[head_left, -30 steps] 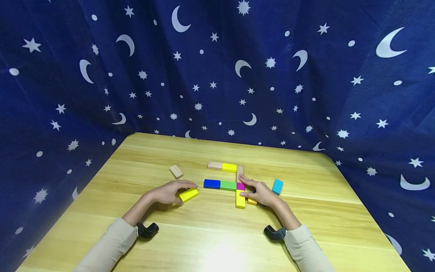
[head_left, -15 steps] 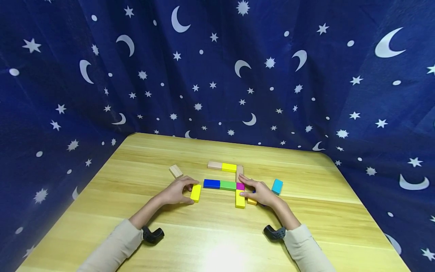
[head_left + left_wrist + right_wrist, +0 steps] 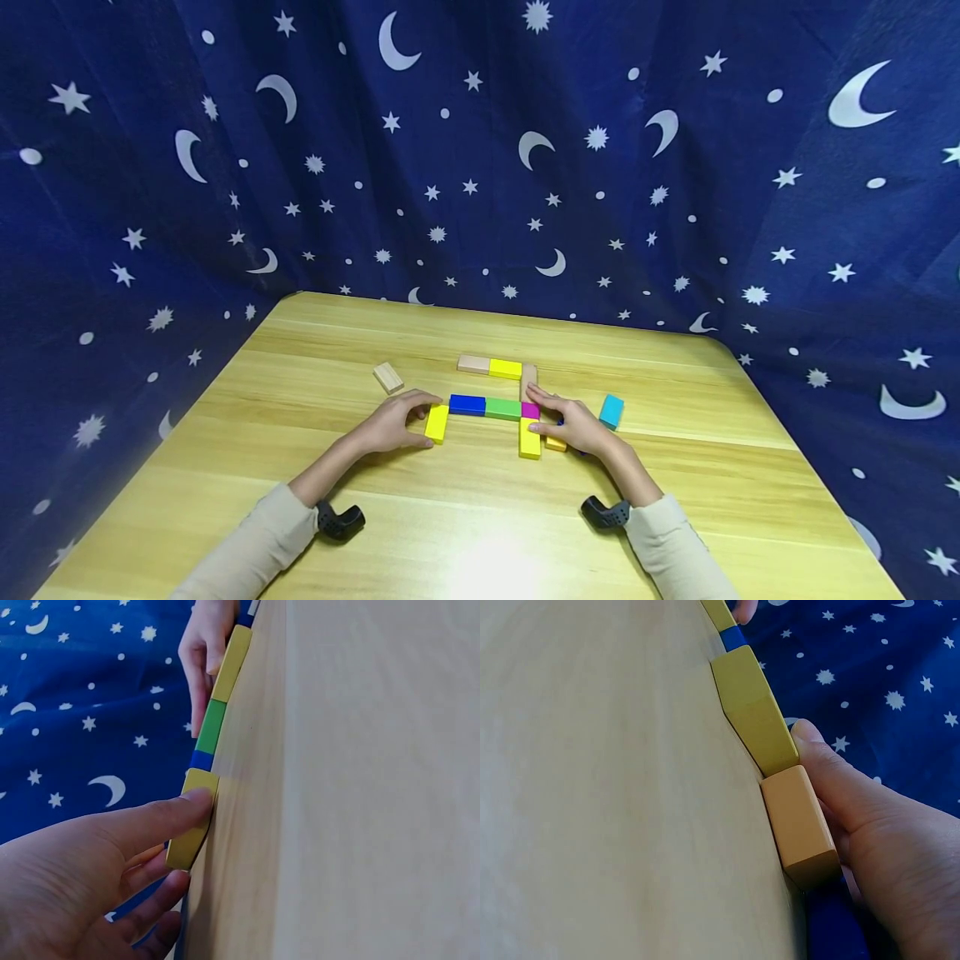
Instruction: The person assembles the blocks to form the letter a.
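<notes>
My left hand point(image 3: 392, 423) pinches a yellow wooden block point(image 3: 437, 424) between thumb and fingers. That block stands crosswise at the left end of a blue block point(image 3: 467, 406); whether they touch I cannot tell. A green block point(image 3: 503, 409) and a magenta block point(image 3: 531, 411) continue the row rightward. My right hand point(image 3: 579, 427) lies over the row's right end, fingers stretched. Its thumb rests on another yellow block point(image 3: 529, 442), and a fingertip touches a pale wood block point(image 3: 529, 379). An orange block point(image 3: 799, 821) and a dark blue block point(image 3: 832, 926) are partly hidden beside this hand.
Behind the row, a pale block point(image 3: 474, 364) and a yellow block point(image 3: 506, 369) lie end to end. One loose natural-wood block point(image 3: 388, 378) is at left, a light-blue block point(image 3: 612, 412) at right. A starry curtain point(image 3: 480, 167) hangs behind the wooden table point(image 3: 450, 500).
My left hand has moved right and turned the yellow block from a slant to crosswise, bringing it close to the blue block's left end. The right hand has stayed in place.
</notes>
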`<state>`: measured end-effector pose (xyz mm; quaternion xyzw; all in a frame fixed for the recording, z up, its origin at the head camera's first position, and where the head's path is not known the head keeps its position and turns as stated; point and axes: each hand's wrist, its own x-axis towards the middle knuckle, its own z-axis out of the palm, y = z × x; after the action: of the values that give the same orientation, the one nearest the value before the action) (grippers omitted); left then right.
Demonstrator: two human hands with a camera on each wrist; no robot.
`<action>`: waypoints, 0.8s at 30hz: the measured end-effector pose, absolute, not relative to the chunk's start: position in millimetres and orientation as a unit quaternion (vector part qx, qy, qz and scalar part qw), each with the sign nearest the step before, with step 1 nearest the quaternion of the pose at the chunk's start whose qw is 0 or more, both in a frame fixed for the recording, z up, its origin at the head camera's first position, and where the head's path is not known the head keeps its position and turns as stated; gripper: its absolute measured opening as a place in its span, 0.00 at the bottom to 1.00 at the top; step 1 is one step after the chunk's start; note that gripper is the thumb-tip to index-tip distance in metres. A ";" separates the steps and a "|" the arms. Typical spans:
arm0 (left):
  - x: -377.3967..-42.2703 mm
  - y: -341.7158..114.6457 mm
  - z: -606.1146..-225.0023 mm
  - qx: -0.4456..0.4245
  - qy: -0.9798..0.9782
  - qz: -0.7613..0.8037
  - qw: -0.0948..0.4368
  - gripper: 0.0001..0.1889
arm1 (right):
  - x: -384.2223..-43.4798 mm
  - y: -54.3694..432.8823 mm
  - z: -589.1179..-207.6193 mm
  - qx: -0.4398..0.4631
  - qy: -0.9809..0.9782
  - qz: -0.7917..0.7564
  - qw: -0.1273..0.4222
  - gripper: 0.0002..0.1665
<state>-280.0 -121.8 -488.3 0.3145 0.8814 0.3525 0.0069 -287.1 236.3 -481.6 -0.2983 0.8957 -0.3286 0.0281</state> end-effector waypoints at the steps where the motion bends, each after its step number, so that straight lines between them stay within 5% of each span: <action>1: -280.2 -121.8 -488.6 0.315 0.881 0.352 0.005 0.35 | -287.0 236.2 -481.3 -0.298 0.896 -0.329 0.028 0.40; 24: -281.2 -123.5 -491.9 0.315 0.874 0.370 0.007 0.34 | -287.0 235.8 -481.1 -0.296 0.896 -0.330 0.029 0.40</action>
<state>-281.2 -123.5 -491.9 0.3147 0.8743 0.3696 0.0065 -287.0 235.8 -481.1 -0.2958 0.8961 -0.3297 0.0289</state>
